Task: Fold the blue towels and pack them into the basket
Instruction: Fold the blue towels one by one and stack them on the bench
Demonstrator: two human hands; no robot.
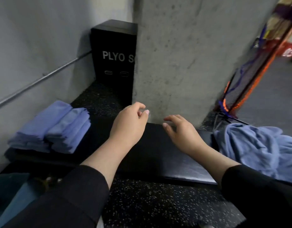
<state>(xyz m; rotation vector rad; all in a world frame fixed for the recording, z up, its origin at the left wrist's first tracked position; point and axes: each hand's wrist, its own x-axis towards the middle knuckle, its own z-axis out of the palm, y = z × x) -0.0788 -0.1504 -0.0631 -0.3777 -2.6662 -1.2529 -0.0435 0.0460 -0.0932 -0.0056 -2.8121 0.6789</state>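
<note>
Black sleeves [73,195] filled the bottom of the view, one on each forearm, above a strip of speckled rubber floor [158,203].

Left hand [130,122]: held over the far edge of the black padded bench [158,153], fingers loosely curled, thumb and fingertips near one another, nothing held. Whether it touched the pad could not be told.

Right hand [181,134]: over the same bench, just beside the left hand, fingers relaxed and slightly spread, pointing left, nothing held.

Folded blue towels [51,127]: two neat stacks side by side, touching, at the left end of the bench against the grey wall [27,46].

Unfolded blue towels [260,148]: a loose crumpled heap at the right end of the bench, near the right forearm, well apart from the folded stacks.

Concrete pillar [191,55]: upright directly behind the bench, beyond both hands.

Black box [114,60]: lettered "PLYO S", the rest hidden by the pillar; it stood on the floor in the corner between wall and pillar.

Metal rail [43,79]: fixed along the grey wall, sloping.

Orange and blue netting [250,83]: right of the pillar, blurred.
</note>
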